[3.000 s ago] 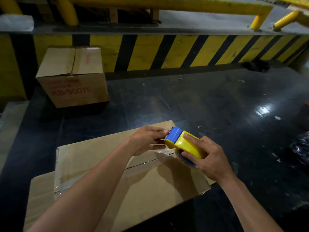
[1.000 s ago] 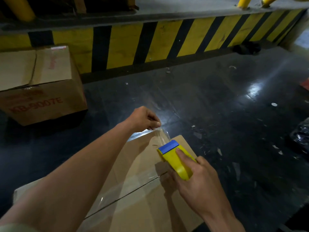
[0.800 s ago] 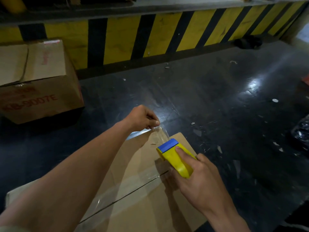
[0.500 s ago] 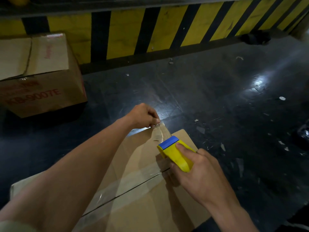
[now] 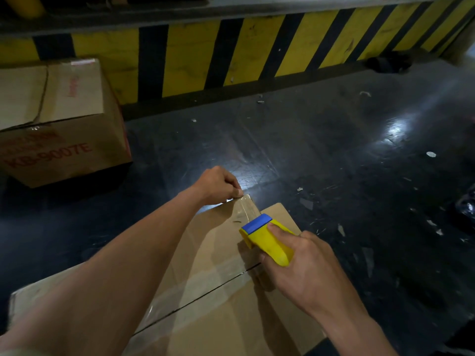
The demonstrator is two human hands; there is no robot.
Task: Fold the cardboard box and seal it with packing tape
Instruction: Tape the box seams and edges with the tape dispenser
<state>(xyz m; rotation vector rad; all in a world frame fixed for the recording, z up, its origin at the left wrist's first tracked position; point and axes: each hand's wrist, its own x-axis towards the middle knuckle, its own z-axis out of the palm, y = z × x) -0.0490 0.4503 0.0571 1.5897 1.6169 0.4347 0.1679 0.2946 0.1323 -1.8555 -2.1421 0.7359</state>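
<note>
Cardboard box (image 5: 210,317): lying on the floor (image 5: 334,163), beneath both hands.
Tape dispenser (image 5: 264,240): sitting in the right hand (image 5: 305,268), over the box's far end.
Tape strip (image 5: 246,208): stretching from the dispenser to the left hand (image 5: 218,186), just beyond.
KB-9007E carton (image 5: 64,140): standing well left of the left hand, before the kerb wall (image 5: 195,62).

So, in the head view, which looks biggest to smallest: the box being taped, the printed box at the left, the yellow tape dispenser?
1. box being taped: largest, though nearness to the camera enlarges it.
2. printed box: smaller here, but farther away and cut by the frame edge.
3. tape dispenser: clearly smallest.
</note>
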